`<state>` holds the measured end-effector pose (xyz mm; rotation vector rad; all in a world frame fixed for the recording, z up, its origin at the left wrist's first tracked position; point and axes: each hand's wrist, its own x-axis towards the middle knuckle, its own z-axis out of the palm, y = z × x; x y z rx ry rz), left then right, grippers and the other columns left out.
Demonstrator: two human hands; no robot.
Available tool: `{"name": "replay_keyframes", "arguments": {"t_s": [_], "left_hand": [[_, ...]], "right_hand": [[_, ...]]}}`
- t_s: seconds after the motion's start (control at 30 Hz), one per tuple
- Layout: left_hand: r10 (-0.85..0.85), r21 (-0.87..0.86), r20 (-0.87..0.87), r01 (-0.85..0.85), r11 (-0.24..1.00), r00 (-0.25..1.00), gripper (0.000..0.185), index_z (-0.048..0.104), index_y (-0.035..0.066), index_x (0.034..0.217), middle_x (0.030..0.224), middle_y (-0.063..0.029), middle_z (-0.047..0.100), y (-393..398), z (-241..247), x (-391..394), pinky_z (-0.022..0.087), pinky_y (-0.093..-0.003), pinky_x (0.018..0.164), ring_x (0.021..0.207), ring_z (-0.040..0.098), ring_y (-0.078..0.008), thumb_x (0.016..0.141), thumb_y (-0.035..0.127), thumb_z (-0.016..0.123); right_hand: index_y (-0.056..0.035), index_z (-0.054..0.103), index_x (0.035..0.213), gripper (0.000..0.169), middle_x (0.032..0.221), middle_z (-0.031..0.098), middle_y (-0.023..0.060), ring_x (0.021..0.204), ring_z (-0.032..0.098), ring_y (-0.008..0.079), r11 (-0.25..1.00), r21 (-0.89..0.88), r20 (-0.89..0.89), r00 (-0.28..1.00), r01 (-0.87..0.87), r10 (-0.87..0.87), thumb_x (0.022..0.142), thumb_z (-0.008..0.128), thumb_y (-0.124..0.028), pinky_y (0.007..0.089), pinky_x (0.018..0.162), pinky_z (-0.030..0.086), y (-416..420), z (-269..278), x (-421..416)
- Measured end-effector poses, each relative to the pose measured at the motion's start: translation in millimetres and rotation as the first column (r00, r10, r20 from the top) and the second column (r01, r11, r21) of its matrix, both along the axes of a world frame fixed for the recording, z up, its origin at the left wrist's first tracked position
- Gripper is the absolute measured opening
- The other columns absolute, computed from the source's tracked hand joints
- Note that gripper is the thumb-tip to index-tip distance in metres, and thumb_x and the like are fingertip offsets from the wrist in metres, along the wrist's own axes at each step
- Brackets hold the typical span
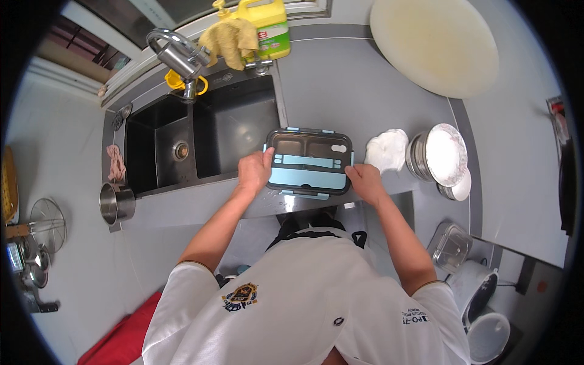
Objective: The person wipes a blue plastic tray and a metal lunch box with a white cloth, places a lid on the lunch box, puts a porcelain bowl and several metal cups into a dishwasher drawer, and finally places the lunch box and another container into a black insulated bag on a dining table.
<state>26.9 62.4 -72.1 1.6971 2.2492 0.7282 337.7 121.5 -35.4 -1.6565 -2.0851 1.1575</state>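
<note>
A bento-style lunch box point(311, 148) with a dark see-through lid is held level in front of me, near the counter's front edge. Light blue clips line its rim, and a blue handle point(308, 161) and a wide blue panel point(308, 178) lie across the lid. My left hand point(255, 171) grips the box's left end, thumb on the rim. At the right end my right hand point(365, 180) grips the other side. Compartments show through the lid. Whether the box touches the counter I cannot tell.
Left of the box is a black double-basin sink point(237, 123) with a chrome faucet point(180, 59). A white cloth point(388, 149) and stacked bowls point(440, 155) stand to the right. Behind are a yellow detergent jug point(269, 27) and a round cutting board point(438, 45). A steel pot point(117, 203) sits at left.
</note>
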Motion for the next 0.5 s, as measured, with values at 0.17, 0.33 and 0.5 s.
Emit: {"name": "replay_keyframes", "arguments": {"t_s": [0.17,0.33,0.5], "left_hand": [[0.042,0.103,0.006,-0.042,0.994,0.999,0.049,0.063,-0.001,0.068,0.066,-0.026,0.061,-1.4,-8.5,3.0,0.048,-0.0511,0.06,0.062,0.061,-0.0452,0.101,0.033,0.052],[-0.043,0.004,0.079,0.042,0.999,0.996,0.052,0.065,-0.004,0.071,0.072,-0.0282,0.063,0.1,7.6,-5.1,0.05,-0.0522,0.066,0.07,0.062,-0.0473,0.101,0.036,0.052],[-0.085,-0.147,0.097,0.099,0.984,0.992,0.056,0.066,-0.005,0.073,0.077,-0.0301,0.064,5.1,15.5,-12.1,0.05,-0.0537,0.07,0.074,0.062,-0.0499,0.102,0.04,0.05]], "right_hand": [[0.0047,0.064,0.072,0.045,0.071,0.062,0.0267,0.071,0.061,0.0461,0.997,-0.077,-0.005,1.0,-0.029,0.029,0.097,0.054,-0.032,0.05,0.068,0.047,4.1,6.4,0.1],[0.0051,0.064,0.073,0.047,0.067,0.062,0.0242,0.066,0.061,0.0426,1.0,-0.006,-0.04,0.999,-0.02,0.02,0.098,0.053,-0.033,0.0481,0.067,0.048,-1.6,-12.3,3.9],[0.0041,0.065,0.072,0.048,0.063,0.063,0.0195,0.061,0.063,0.0337,0.997,-0.077,-0.023,1.0,-0.018,0.016,0.099,0.053,-0.034,0.0443,0.064,0.049,0.6,-10.8,1.1]]}}
